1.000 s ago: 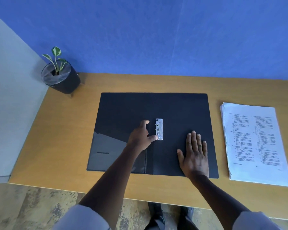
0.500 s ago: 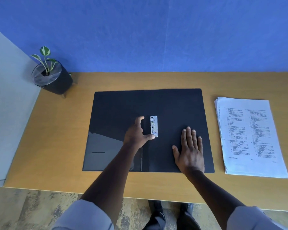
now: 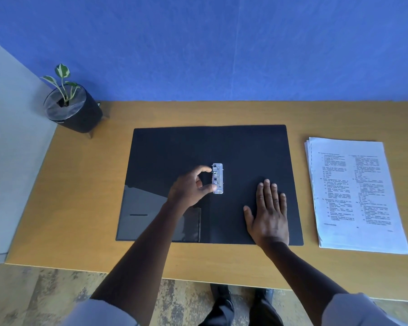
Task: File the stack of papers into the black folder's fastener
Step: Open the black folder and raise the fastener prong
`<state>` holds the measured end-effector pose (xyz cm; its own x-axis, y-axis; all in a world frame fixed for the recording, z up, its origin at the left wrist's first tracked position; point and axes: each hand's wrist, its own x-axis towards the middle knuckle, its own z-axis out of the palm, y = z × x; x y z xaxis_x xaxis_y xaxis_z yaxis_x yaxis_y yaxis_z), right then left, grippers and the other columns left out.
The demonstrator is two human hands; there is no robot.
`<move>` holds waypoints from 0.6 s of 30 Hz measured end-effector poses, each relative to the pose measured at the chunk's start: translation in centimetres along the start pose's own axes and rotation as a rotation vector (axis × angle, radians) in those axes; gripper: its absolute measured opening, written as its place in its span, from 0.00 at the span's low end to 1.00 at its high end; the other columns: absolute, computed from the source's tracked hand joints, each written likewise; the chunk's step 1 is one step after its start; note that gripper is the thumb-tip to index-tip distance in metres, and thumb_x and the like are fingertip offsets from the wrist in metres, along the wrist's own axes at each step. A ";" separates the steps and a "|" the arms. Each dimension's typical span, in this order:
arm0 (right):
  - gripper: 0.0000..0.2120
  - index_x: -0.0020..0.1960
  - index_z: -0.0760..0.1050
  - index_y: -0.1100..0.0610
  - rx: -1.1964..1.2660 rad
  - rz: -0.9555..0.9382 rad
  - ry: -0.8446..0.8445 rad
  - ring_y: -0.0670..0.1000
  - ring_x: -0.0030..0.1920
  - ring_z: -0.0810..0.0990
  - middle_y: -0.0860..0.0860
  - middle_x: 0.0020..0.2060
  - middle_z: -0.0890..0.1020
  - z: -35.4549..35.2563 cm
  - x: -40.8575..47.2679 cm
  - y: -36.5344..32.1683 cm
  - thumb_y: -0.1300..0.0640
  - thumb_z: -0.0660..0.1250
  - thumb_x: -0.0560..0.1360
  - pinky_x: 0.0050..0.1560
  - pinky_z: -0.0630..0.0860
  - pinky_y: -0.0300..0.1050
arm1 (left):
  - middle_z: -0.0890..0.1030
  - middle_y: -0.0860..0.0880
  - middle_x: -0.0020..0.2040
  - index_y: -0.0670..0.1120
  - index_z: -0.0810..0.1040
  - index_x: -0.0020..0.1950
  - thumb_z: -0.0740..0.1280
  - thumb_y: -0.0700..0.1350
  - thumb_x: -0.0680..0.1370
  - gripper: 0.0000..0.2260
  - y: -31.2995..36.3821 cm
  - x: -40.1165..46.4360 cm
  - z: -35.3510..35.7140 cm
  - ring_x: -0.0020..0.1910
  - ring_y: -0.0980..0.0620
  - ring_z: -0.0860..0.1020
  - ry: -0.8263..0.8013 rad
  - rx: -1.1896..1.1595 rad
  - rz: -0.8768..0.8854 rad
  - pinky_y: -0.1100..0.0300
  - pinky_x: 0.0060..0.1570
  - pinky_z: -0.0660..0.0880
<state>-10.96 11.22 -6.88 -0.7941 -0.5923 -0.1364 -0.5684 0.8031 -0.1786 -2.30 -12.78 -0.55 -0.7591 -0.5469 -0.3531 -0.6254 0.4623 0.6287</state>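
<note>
desk: light brown wooden desk top [image 3: 198,114], set against a blue wall [image 3: 221,43]
folder: flat black plastic folder [image 3: 245,149], lying open in the middle of the desk, spine running front to back, both covers flat
pocket: glossy clear pocket [image 3: 141,215] on the lower part of the folder's left inside cover, with a short dark slit in it
fastener: small silver metal fastener [image 3: 217,178], upright rectangle on the right cover just beside the spine; no sheets on it
papers: white stack of printed papers [image 3: 355,196], lying flat on the desk to the right of the folder, near it but apart, edges a little fanned at the left side
left hand: left hand [image 3: 188,189] over the spine area, thumb and index finger curled in a c, both tips touching the left edge of the fastener, top and bottom; pinching or just touching, cannot tell
right hand: right hand [image 3: 267,212] spread flat, palm down, fingers together, pressing on the right cover, holding nothing; apart from the fastener and from the papers
plant: small green leafy plant in a round black pot [image 3: 77,111], far left corner of the desk, well apart from the folder
other: pale sleeves at both forearms, dark shoes [image 3: 221,302] on the floor under the desk edge
</note>
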 end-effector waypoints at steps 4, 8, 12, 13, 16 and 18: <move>0.36 0.82 0.51 0.59 0.005 0.002 0.000 0.56 0.82 0.48 0.55 0.82 0.52 -0.1 0.1 -0.2 0.39 0.48 0.82 0.81 0.50 0.58 | 0.78 0.54 0.35 0.61 0.78 0.51 0.71 0.60 0.72 0.10 0.7 0.2 -0.7 0.35 0.57 0.77 0.071 0.030 0.039 0.57 0.40 0.75; 0.36 0.82 0.50 0.59 0.006 0.002 -0.001 0.56 0.82 0.47 0.55 0.82 0.51 0.0 0.2 -0.1 0.39 0.47 0.82 0.81 0.50 0.58 | 0.78 0.55 0.33 0.56 0.79 0.46 0.66 0.59 0.75 0.08 2.5 1.0 -1.1 0.34 0.55 0.77 0.185 0.107 0.114 0.58 0.37 0.74; 0.36 0.82 0.50 0.59 0.001 0.004 0.002 0.55 0.82 0.47 0.55 0.82 0.52 0.2 0.1 -0.1 0.39 0.47 0.82 0.81 0.49 0.58 | 0.77 0.57 0.35 0.53 0.79 0.47 0.65 0.55 0.78 0.07 4.0 2.3 -1.2 0.37 0.51 0.78 0.298 0.180 0.136 0.59 0.36 0.70; 0.36 0.82 0.51 0.59 0.006 0.000 0.006 0.56 0.82 0.47 0.55 0.82 0.52 0.1 0.2 -0.2 0.39 0.47 0.82 0.81 0.48 0.57 | 0.78 0.56 0.36 0.53 0.80 0.48 0.66 0.54 0.79 0.07 4.1 2.6 -1.3 0.38 0.51 0.78 0.315 0.192 0.133 0.58 0.37 0.70; 0.35 0.82 0.51 0.59 0.007 -0.002 0.008 0.56 0.82 0.47 0.55 0.82 0.53 0.1 0.2 -0.2 0.39 0.47 0.82 0.81 0.48 0.57 | 0.82 0.53 0.42 0.51 0.80 0.48 0.65 0.53 0.79 0.07 4.2 3.8 -1.6 0.41 0.48 0.79 0.348 0.245 0.124 0.57 0.38 0.72; 0.35 0.82 0.51 0.59 0.009 0.000 0.008 0.56 0.82 0.48 0.55 0.82 0.53 0.1 0.1 -0.2 0.39 0.47 0.82 0.81 0.48 0.57 | 0.82 0.52 0.45 0.50 0.80 0.48 0.65 0.52 0.80 0.07 4.2 4.5 -1.6 0.43 0.47 0.79 0.347 0.292 0.135 0.56 0.39 0.72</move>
<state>-10.96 11.00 -6.92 -0.7958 -0.5918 -0.1282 -0.5664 0.8024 -0.1879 -8.06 -14.44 1.62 -0.7627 -0.6468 0.0022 -0.5880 0.6948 0.4142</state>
